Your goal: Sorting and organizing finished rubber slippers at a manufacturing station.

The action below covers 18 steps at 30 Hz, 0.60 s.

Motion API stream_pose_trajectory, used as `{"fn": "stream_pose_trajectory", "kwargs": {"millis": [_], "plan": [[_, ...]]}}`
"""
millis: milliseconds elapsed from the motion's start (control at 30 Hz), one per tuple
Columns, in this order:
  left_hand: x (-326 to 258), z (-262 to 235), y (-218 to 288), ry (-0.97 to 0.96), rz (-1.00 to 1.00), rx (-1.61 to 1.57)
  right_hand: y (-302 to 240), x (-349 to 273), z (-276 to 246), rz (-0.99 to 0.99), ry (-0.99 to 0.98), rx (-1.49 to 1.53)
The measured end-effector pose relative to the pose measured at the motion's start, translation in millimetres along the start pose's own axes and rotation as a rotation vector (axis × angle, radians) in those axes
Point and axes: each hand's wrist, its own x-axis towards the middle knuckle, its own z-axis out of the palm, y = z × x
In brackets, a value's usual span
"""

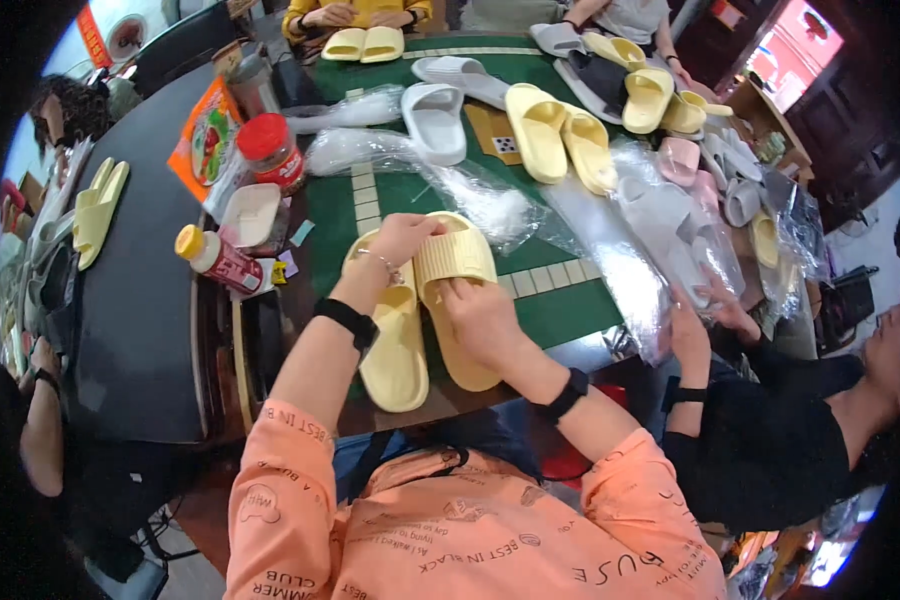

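Note:
Two pale yellow slippers lie side by side at the table's near edge, toes pointing away from me. The left slipper (394, 370) is partly covered by my left hand and wrist. My left hand (402, 242) is closed, its fingertips reaching across to the top of the ribbed strap on the right slipper (458, 256). From the heel side, my right hand (482, 318) has its fingers tucked under that same strap, gripping it. Its fingertips are hidden inside. Both my wrists wear black bands.
Yellow slippers (538, 130) and a light grey slipper (434, 120) lie farther off on the green table mat (570, 318). Clear plastic bags (500, 205) spread beside them. A red-lidded jar (270, 150) and a yellow-capped bottle (218, 258) stand left. Co-workers' hands (692, 330) work nearby.

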Motion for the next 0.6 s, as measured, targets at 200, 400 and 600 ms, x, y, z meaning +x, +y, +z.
{"fn": "stream_pose_trajectory", "kwargs": {"millis": [200, 400, 600], "plan": [[2, 0, -13, 0.197, 0.152, -0.381, 28, 48, -2, 0.201, 0.465, 0.303], [3, 6, -19, 0.176, 0.257, -0.617, 56, 88, 62, 0.632, 0.136, 1.028], [-4, 7, -28, 0.306, 0.204, -0.445, 55, 80, 71, 0.789, 0.1, 1.418]]}}
